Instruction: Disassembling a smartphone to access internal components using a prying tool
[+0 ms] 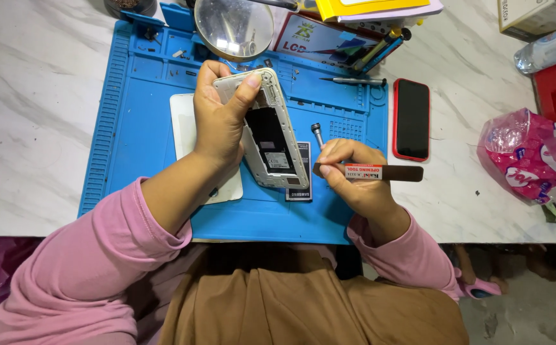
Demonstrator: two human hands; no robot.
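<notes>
My left hand (221,118) grips an opened white smartphone (271,137), held tilted above a blue repair mat (143,121) with its bare battery bay facing up. My right hand (354,179) pinches a flat brown opening tool (380,172) that lies level, its tip near the phone's lower right corner. A black battery (302,185) rests on the mat under the phone's bottom end. A white back cover (183,128) lies on the mat beneath my left hand. A small screwdriver (317,134) pokes up just above my right hand.
A red-edged phone (411,119) lies screen-up on the marble table (35,115) right of the mat. A round magnifier (234,27), boxes and pens (370,54) crowd the back. A second screwdriver (353,81) lies at the mat's top. A pink bottle pack (530,156) sits far right.
</notes>
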